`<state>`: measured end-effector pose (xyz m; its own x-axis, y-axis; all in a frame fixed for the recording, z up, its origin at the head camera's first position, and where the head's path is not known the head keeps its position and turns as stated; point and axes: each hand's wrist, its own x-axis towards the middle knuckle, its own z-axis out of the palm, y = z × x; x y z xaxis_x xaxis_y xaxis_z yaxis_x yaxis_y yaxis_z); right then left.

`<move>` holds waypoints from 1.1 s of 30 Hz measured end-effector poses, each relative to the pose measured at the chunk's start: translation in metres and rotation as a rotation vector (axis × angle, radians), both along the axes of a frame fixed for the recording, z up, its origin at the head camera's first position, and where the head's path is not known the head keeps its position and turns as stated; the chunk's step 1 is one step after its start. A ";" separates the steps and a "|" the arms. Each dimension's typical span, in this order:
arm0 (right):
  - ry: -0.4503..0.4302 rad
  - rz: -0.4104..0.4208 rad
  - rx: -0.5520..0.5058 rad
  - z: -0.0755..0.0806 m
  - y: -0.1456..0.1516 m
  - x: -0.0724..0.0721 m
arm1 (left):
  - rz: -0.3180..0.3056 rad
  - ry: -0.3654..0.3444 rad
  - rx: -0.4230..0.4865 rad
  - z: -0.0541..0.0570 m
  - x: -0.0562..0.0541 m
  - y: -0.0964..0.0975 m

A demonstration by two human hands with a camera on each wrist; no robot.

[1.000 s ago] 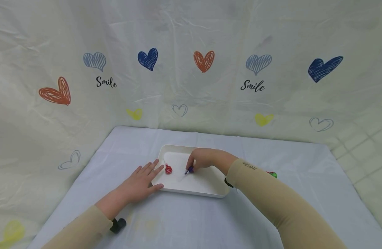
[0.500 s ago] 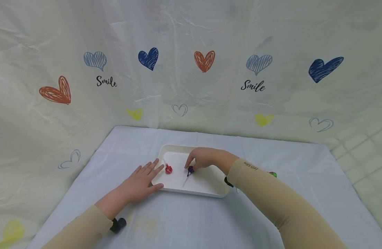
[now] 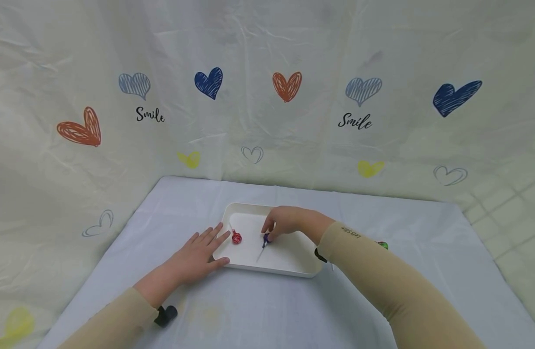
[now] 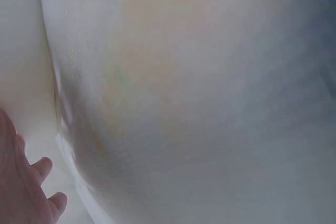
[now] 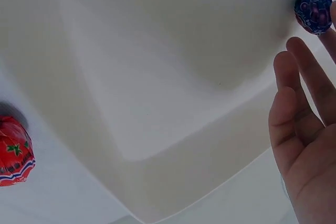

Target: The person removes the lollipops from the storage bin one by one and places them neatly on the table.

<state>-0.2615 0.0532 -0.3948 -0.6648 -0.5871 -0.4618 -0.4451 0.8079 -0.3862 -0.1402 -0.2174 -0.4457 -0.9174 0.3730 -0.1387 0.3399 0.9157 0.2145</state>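
A purple-blue wrapped lollipop (image 3: 266,238) is in the white tray (image 3: 289,272), its stick toward the tray's near side. My right hand (image 3: 286,220) reaches over the tray and pinches the candy end with thumb and index finger. In the right wrist view the purple lollipop (image 5: 314,13) is at the upper right, partly cut off; the other fingers are bent beside it. A red lollipop (image 3: 236,237) lies to its left in the tray. My left hand (image 3: 197,257) rests with spread, straight fingers at the tray's left edge. The left wrist view shows some fingertips (image 4: 43,169).
A red-and-green wrapped candy (image 3: 383,245) lies right of the tray, half behind the right sleeve. In the right wrist view a red wrapped candy (image 5: 14,151) sits outside the tray wall. White cloth (image 3: 267,310) covers the table; a printed sheet (image 3: 259,121) hangs behind.
The purple lollipop has turned slightly, and its stick shows more fully toward the near side. My right fingers have shifted a little around its candy end. The left hand stays still.
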 end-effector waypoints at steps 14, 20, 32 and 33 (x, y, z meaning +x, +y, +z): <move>-0.005 0.040 -0.012 -0.004 0.000 0.001 | -0.014 0.008 0.001 0.002 0.001 0.001; -0.016 0.043 -0.021 -0.002 0.001 0.003 | -0.012 0.011 0.005 -0.001 -0.001 0.001; 0.071 0.077 -0.045 0.004 0.005 0.002 | -0.002 0.003 -0.007 -0.002 -0.002 0.001; 0.080 0.080 -0.049 0.006 0.005 0.001 | -0.001 0.003 -0.008 -0.001 -0.002 0.001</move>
